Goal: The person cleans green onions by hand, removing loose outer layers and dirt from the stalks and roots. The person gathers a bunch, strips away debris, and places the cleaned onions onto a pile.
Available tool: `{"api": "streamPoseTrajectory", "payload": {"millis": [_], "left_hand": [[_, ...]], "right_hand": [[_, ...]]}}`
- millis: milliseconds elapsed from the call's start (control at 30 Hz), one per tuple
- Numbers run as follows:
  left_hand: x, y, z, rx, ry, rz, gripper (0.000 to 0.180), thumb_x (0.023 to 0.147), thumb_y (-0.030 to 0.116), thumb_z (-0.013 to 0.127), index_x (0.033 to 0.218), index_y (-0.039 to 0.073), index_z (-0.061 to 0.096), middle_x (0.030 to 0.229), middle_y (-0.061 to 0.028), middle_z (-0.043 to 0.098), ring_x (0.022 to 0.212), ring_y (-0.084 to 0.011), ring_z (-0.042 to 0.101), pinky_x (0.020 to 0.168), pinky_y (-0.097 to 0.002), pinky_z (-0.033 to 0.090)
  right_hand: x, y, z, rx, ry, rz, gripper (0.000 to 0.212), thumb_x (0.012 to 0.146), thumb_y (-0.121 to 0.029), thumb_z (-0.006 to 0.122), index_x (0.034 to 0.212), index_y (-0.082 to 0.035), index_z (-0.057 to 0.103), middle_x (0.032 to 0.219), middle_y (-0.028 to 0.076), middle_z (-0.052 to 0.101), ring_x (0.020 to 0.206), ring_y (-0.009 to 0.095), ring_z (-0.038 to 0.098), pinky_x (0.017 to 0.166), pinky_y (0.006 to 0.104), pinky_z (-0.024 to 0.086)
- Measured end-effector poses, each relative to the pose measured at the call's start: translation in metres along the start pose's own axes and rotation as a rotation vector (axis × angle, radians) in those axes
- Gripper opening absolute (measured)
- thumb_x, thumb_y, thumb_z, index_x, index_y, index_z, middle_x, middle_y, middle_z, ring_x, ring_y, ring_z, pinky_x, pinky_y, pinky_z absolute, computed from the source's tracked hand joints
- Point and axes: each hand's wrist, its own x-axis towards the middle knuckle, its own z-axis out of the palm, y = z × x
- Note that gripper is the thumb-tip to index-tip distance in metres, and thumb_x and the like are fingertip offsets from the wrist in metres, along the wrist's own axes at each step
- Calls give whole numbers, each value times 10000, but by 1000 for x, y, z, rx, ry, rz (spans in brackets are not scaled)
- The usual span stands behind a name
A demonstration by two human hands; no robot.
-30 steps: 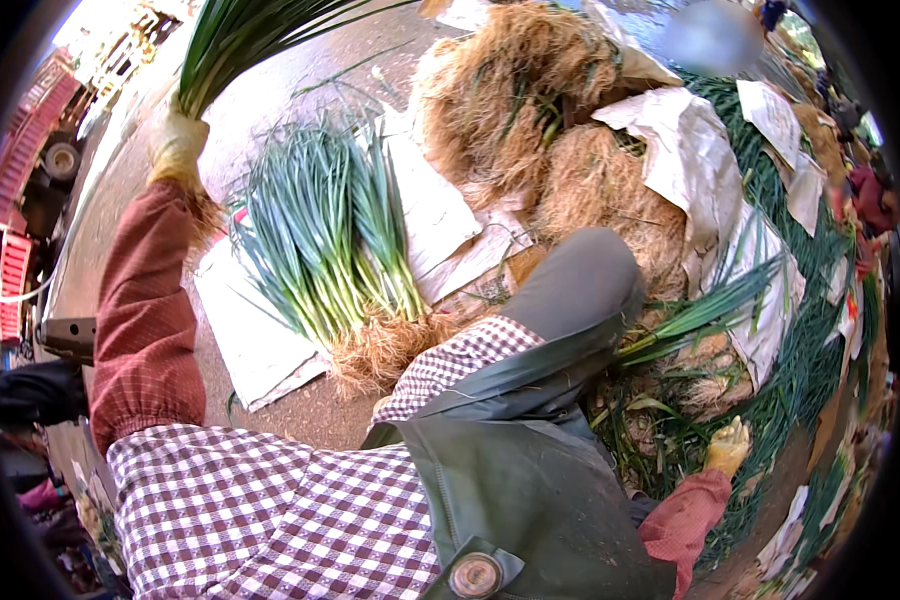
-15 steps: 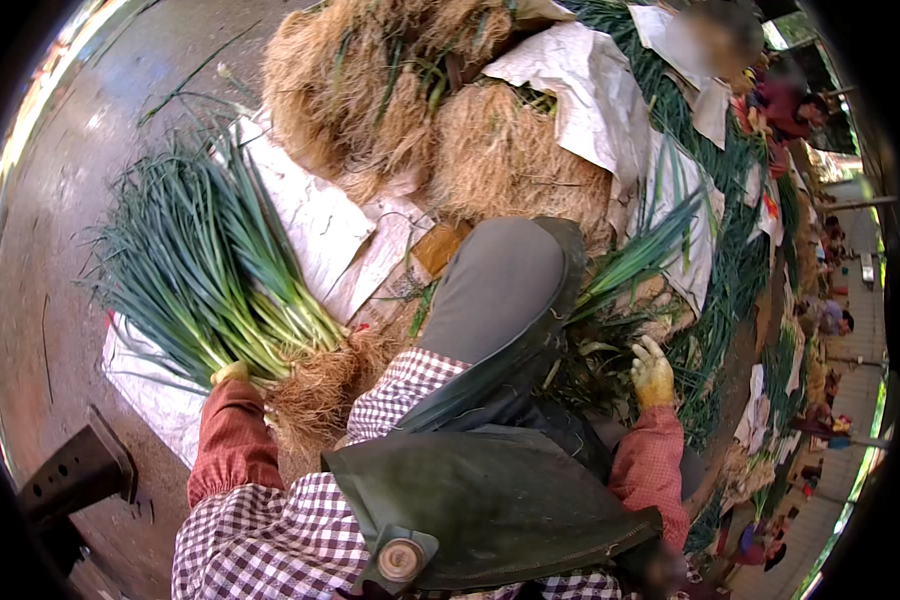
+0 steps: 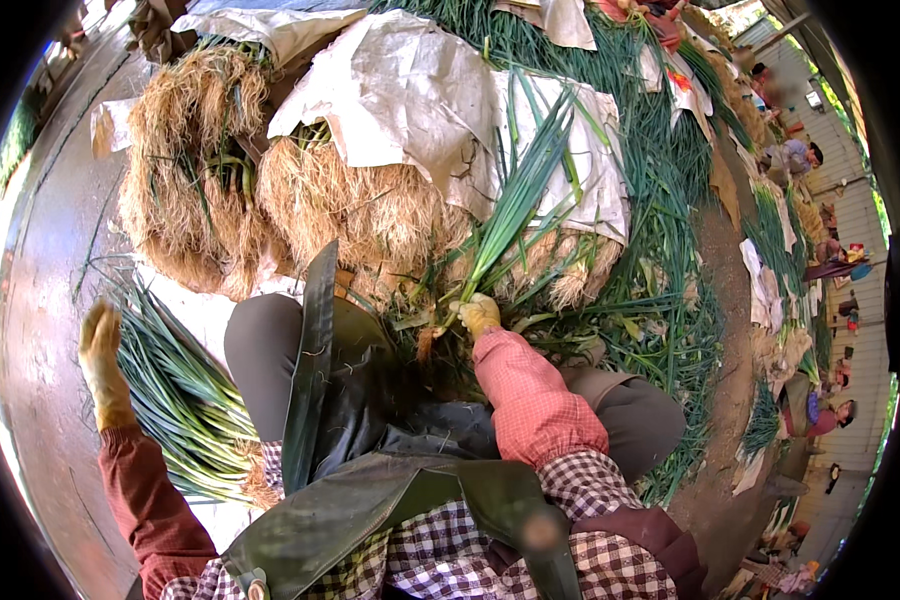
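Observation:
My right hand (image 3: 478, 313), in a pale yellow glove, grips a small bunch of green onions (image 3: 518, 215) near its white, root end. The long leaves point away from me, over a white sack. To the far left my left hand (image 3: 100, 350), gloved the same way, is raised with its fingers stretched and nothing in it. Just right of that hand lies a large pile of green onions (image 3: 185, 400), its roots (image 3: 257, 475) beside my knee. A dark green apron (image 3: 370, 510) covers my lap.
Big bundles with tan roots (image 3: 355, 200) stand ahead, partly under white sacks (image 3: 400, 85). Loose green leaves (image 3: 660, 380) spread along the right. Wet concrete floor (image 3: 60, 250) runs down the left. Several people sit in the distance at the right edge.
My right hand has moved forward and left and taken hold of a green onion bunch. The left hand has let go of the pile and lifted. The view has turned right.

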Motion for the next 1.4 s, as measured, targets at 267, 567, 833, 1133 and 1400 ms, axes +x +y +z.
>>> {"api": "streamPoseTrajectory", "payload": {"millis": [267,567,833,1133,1400], "left_hand": [[-165,15,329,96,-952,252,440,788,95,636,1181,-2,465,1066,-124,554,983,-174,516,848,-277,427],[-228,-20,344,-489,-1348,-958,290,924,309,415,1030,67,535,708,-35,591,477,-150,521,409,-235,401],[-236,-26,341,-419,-1561,-972,442,915,413,376,941,17,570,714,-112,598,507,-200,533,443,-275,422],[-239,-21,358,-99,-1402,-571,227,911,235,458,910,32,559,614,-60,578,387,-105,457,367,-205,371],[-259,-15,345,-282,-1948,-325,106,826,103,590,845,4,623,773,-70,623,618,-139,568,596,-268,476]], "right_hand": [[-85,-162,-19,502,-128,-200,144,811,-195,634,869,-70,593,579,-62,454,424,32,351,375,178,271],[-125,-127,-33,849,-341,192,472,875,-526,383,661,-118,486,433,-14,369,252,125,301,196,273,244],[-117,-96,-34,778,-348,158,288,869,-344,497,762,-77,516,503,48,483,282,163,385,240,263,290],[-114,38,-71,-521,-423,210,316,840,-346,564,973,-60,585,791,38,605,691,139,590,594,251,485],[-63,-195,-89,548,-374,-273,614,859,-555,386,1199,-50,465,977,112,609,759,191,600,674,303,507]]}}
